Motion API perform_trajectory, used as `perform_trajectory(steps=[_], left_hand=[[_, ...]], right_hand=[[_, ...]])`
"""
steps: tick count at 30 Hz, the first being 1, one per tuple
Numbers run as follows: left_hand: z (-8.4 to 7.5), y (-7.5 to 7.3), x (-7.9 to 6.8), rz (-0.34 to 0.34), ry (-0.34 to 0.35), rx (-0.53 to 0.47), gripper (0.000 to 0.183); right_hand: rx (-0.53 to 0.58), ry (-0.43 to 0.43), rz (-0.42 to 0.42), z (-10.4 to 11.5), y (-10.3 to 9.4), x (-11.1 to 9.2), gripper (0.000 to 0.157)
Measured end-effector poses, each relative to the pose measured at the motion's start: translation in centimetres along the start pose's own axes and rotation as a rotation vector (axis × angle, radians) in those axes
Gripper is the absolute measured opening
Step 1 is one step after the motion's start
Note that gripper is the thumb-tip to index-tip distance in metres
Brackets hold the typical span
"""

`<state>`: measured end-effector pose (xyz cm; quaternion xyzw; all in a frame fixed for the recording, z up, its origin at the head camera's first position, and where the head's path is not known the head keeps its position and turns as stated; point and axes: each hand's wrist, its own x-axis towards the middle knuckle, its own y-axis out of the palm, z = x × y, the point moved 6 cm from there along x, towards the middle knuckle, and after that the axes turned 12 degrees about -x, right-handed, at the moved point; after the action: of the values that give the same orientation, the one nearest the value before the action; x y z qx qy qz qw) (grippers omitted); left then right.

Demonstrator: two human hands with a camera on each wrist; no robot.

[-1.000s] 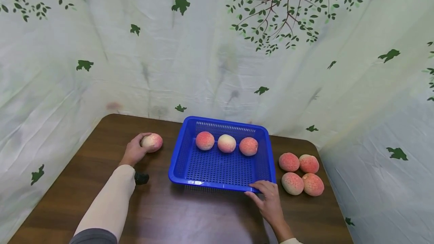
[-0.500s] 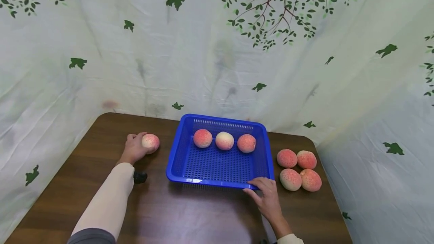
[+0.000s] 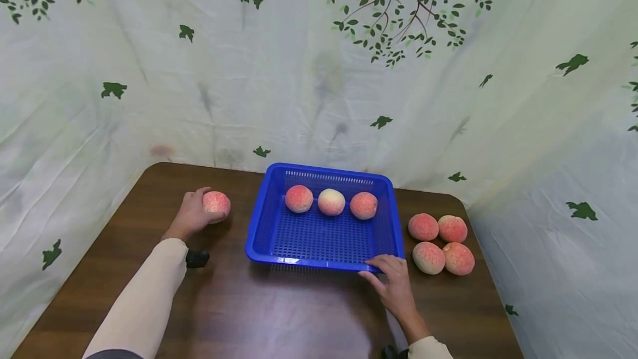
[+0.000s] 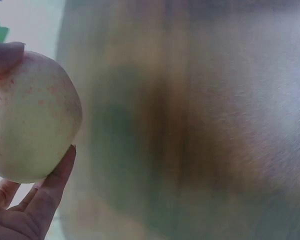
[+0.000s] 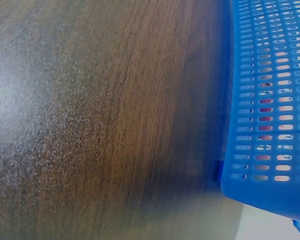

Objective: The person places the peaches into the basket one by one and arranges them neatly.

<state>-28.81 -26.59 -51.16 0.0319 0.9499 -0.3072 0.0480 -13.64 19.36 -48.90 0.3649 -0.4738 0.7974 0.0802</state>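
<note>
My left hand [image 3: 191, 214] grips a pink and cream peach [image 3: 216, 205] at the left of the table. In the left wrist view, the thumb lies over the top of this peach [image 4: 35, 120] and the fingers [image 4: 52, 195] support it from below. My right hand [image 3: 396, 287] holds the near rim of a blue plastic basket [image 3: 319, 263] close to its right corner, thumb in front and fingers over the edge. Inside the basket, toward its far side, three peaches sit in a row: a pink one [image 3: 299, 199], a paler one [image 3: 331, 202] and another pink one [image 3: 363, 205].
Several peaches [image 3: 442, 244] stand in a tight cluster on the brown wooden table [image 3: 289, 314], right of the basket. A pale cloth backdrop [image 3: 224, 98] with printed leaves rises behind the table and along both sides. The right wrist view shows the basket's slotted wall [image 5: 270, 100].
My left hand has shifted slightly left with the peach, which has turned so that more of its pink side faces the head camera. My right hand stays on the basket's rim.
</note>
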Motion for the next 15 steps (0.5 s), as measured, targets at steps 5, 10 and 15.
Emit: perform_trajectory(steps=[5, 10, 15], left_hand=[[-2.6, -1.2, -0.6, -0.031, 0.063, -0.048, 0.089], [-5.5, -1.9, -1.3, -0.034, 0.112, -0.102, 0.089], [-8.9, -1.4, -1.9, 0.002, 0.214, -0.092, 0.086]], right_hand=[[-0.002, 0.001, 0.003, -0.1, 0.0, 0.0, 0.028], [-0.006, 0.001, 0.005, -0.2, 0.1, 0.0, 0.028], [-0.012, -0.001, 0.014, -0.2, 0.2, 0.0, 0.027]])
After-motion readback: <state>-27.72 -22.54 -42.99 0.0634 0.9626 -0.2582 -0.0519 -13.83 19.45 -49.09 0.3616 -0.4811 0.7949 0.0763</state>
